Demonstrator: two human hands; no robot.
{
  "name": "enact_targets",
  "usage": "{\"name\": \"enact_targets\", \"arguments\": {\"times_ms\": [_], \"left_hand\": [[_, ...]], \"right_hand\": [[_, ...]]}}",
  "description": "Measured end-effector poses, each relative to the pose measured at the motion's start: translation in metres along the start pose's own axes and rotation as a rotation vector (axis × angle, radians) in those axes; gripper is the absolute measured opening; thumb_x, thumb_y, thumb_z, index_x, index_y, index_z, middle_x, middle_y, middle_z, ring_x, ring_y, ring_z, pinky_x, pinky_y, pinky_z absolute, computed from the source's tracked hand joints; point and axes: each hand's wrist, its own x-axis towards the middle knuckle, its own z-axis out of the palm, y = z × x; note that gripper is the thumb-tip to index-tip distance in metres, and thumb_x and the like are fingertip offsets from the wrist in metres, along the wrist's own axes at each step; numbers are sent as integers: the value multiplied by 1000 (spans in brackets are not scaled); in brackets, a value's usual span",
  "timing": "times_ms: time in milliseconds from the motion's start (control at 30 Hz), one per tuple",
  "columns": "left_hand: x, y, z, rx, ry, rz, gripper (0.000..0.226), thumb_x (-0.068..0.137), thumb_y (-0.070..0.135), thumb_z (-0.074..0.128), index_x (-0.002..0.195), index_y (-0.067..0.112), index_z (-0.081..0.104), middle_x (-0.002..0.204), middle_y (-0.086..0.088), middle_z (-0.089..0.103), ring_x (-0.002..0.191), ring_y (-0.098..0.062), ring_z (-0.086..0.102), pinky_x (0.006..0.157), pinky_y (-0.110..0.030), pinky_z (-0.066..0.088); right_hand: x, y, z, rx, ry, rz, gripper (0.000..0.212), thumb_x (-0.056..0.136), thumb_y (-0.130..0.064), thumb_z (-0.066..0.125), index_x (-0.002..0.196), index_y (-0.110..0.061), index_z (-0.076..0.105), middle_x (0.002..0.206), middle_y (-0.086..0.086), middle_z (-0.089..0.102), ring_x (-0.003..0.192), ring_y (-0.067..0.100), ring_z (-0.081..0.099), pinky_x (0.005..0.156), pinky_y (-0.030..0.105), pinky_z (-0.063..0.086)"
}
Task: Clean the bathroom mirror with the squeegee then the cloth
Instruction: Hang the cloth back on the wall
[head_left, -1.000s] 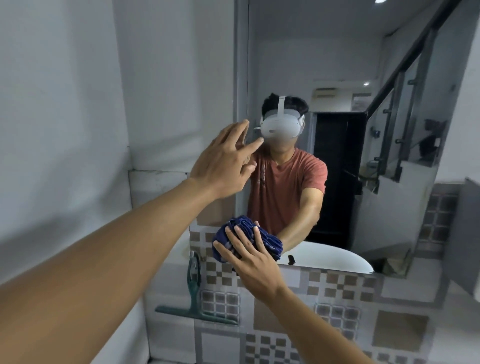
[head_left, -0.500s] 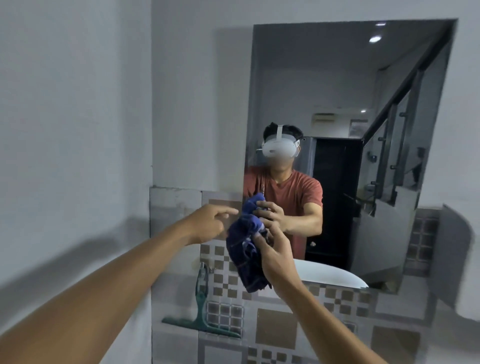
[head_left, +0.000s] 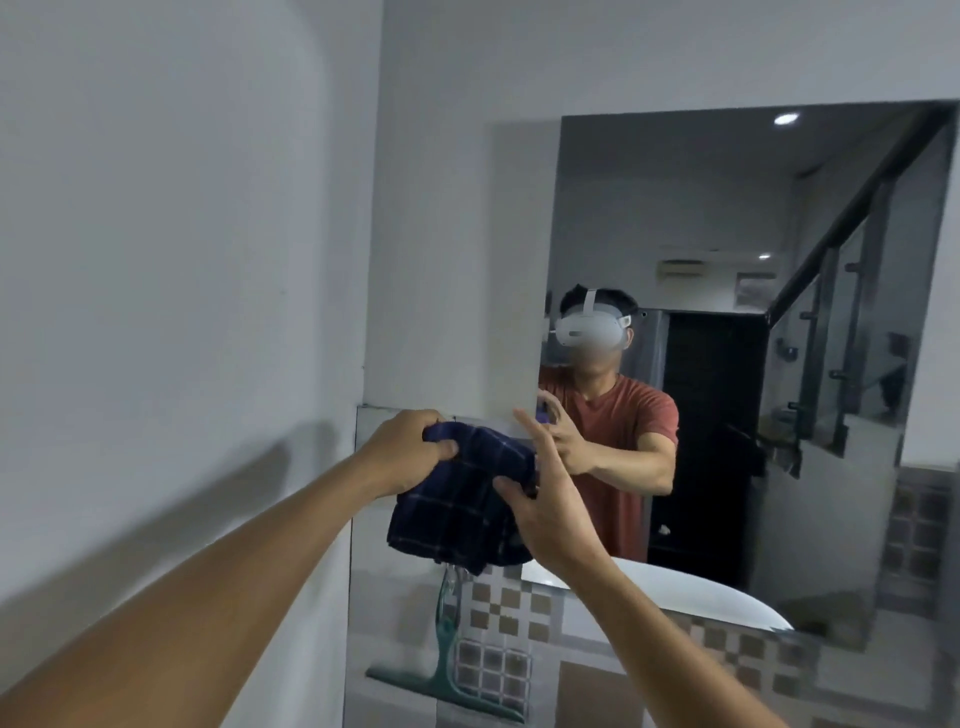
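Both hands were raised in the middle of the frame and shared one dark blue checked cloth (head_left: 462, 499). The left hand (head_left: 410, 449) was clamped on the upper left corner of the cloth, with its fingers curled tightly around the fabric. The right hand (head_left: 550, 499) pinched the right side of the cloth between the thumb and the palm, while its other fingers were spread apart and pointed upward. The cloth hung down between the two hands in loose folds, in front of the lower left corner of the mirror (head_left: 727, 218); I cannot tell if it touched the glass. The mirror filled the right half of the frame, and in it appeared the reflection of a person in a red T-shirt (head_left: 623, 415) with a white headset (head_left: 589, 332), and also a staircase railing (head_left: 852, 234) at the right. The green squeegee (head_left: 447, 660) stood low in the frame, just under the cloth, leaning upright against the tiled wall (head_left: 519, 613), with its blade at the bottom. No hand touched it. A white wash basin (head_left: 701, 592) was visible at the lower right, below the mirror.
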Motion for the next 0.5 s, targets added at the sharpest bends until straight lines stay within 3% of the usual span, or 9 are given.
{"name": "enact_targets", "arguments": {"times_ms": [167,267,400,500], "left_hand": [[15,-21,-25,18,196,59,6,95,22,62,100,25,60,89,-1,70,79,-19,67,66,-29,50],[29,-36,-35,54,324,106,11,95,18,61,94,28,58,86,2,68,77,-16,65,65,-30,52],[51,-53,-42,184,448,145,14,97,18,58,92,30,52,85,8,63,76,-12,62,68,-36,55],[61,-64,-37,292,433,122,9,100,15,51,99,24,50,93,2,59,77,-12,58,64,-29,50]], "right_hand": [[42,-4,28,-258,3,-67,44,102,-9,47,132,-38,61,120,-7,56,111,12,56,100,34,52],[68,-5,43,-383,-6,-146,42,104,-13,43,138,-32,58,117,-6,53,108,14,54,95,28,49],[97,-1,59,-798,0,-287,44,103,-24,49,145,-37,48,120,0,49,90,30,63,76,39,59],[108,8,67,-1029,-48,-329,51,98,-23,59,146,-32,43,125,7,46,88,34,64,66,39,55]]}}
